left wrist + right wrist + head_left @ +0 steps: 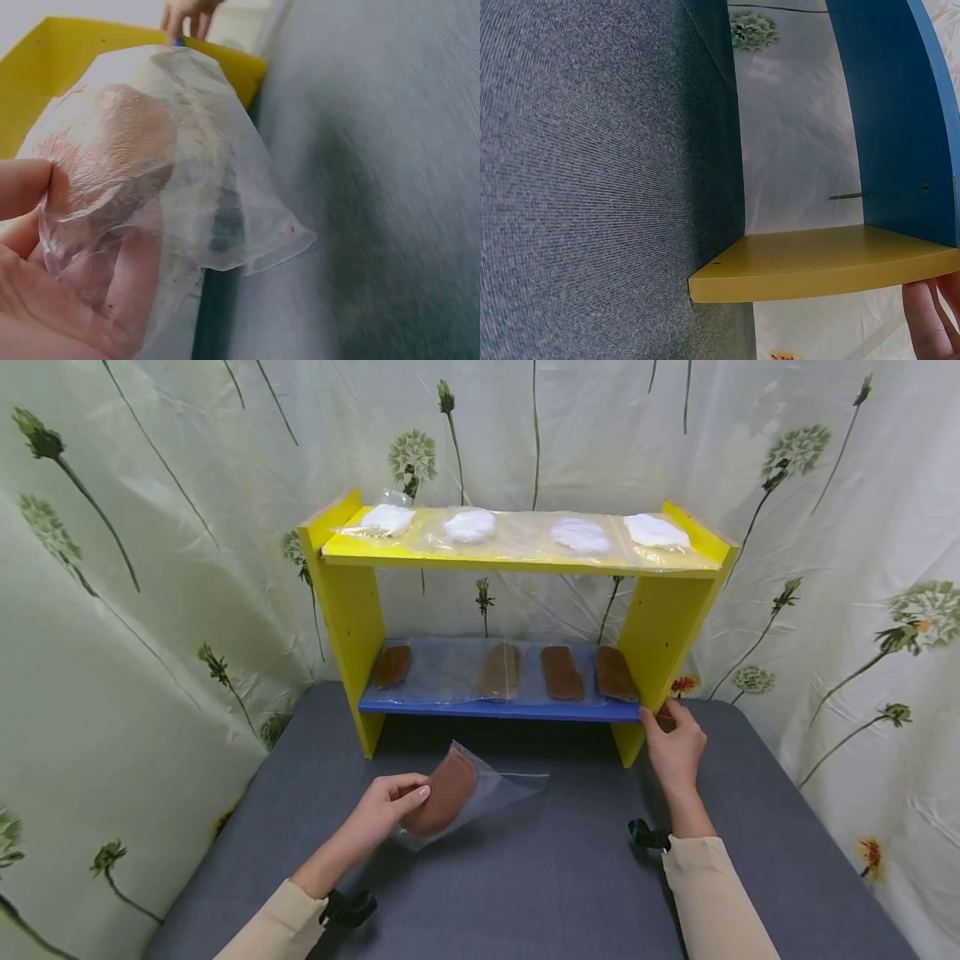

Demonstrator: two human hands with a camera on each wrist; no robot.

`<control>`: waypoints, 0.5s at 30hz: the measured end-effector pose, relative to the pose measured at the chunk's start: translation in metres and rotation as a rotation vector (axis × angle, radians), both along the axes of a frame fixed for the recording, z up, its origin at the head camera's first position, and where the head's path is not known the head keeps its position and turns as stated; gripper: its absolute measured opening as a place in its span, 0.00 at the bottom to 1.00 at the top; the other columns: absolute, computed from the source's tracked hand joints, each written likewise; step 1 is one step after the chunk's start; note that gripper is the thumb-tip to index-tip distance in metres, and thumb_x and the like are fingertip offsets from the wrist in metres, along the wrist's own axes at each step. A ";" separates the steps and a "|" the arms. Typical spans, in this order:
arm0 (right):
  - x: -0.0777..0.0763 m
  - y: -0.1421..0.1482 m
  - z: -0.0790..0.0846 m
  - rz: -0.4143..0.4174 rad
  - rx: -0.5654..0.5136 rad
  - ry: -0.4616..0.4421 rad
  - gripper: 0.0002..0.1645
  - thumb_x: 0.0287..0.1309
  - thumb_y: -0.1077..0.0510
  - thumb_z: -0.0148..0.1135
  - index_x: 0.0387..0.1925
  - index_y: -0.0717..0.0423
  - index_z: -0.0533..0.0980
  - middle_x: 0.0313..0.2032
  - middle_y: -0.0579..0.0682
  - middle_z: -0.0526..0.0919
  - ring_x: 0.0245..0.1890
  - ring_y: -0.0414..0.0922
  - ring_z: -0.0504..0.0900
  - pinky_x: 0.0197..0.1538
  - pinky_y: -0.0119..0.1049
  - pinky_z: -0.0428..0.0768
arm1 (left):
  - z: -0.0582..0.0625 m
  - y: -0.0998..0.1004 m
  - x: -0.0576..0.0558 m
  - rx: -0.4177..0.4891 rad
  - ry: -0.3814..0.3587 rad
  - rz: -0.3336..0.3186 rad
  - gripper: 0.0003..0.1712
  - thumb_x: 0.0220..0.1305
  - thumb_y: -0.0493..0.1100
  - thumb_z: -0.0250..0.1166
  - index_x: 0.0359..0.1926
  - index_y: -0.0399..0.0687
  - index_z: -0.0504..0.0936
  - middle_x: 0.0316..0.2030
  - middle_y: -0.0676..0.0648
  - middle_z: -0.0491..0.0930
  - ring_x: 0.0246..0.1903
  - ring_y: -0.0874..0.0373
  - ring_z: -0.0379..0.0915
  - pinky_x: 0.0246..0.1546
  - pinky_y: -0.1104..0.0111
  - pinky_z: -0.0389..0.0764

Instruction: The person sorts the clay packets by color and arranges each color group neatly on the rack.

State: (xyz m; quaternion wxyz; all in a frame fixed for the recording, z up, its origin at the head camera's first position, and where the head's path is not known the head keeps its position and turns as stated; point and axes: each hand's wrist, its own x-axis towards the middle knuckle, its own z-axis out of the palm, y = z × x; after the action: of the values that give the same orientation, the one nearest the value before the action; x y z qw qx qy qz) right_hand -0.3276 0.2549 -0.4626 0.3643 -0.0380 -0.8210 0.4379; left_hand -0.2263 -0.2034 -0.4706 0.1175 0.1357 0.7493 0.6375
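In the head view my left hand [386,814] pinches a clear plastic bag with reddish-brown contents [442,795] between thumb and fingers. It is held tilted over the table, in front of the shelf unit. The left wrist view shows the bag [120,150] close up, its loose clear end hanging to the right. My right hand [677,745] grips the right side panel of the yellow shelf unit [667,627], level with the blue lower shelf [487,712]. In the right wrist view its fingers [926,319] touch the panel's outer face.
Several clear bags with brown contents [561,672] lie on the lower shelf, with a wider gap towards the left. Several bags with white contents [470,527] lie on the top shelf. A dark grey table [540,877] carries the unit; a flowered curtain [810,610] hangs behind.
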 end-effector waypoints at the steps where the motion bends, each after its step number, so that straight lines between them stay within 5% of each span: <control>1: 0.000 0.000 0.000 0.002 -0.001 0.002 0.21 0.65 0.47 0.67 0.54 0.52 0.83 0.43 0.53 0.85 0.40 0.45 0.81 0.42 0.29 0.73 | 0.002 0.001 0.000 0.014 -0.010 0.009 0.19 0.74 0.52 0.61 0.54 0.45 0.84 0.41 0.42 0.83 0.36 0.49 0.76 0.35 0.63 0.80; 15: -0.001 0.002 -0.001 0.011 -0.003 0.004 0.21 0.65 0.48 0.68 0.55 0.53 0.83 0.43 0.54 0.85 0.41 0.50 0.82 0.41 0.25 0.73 | 0.038 0.012 -0.015 0.117 0.001 0.126 0.23 0.69 0.55 0.66 0.55 0.44 0.84 0.41 0.42 0.85 0.37 0.49 0.77 0.37 0.63 0.81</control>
State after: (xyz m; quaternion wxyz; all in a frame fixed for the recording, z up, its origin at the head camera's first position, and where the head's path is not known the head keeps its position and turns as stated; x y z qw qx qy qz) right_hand -0.3289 0.2568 -0.4637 0.3637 -0.0332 -0.8197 0.4413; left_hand -0.2408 -0.1916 -0.4325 0.0686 0.0952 0.7180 0.6861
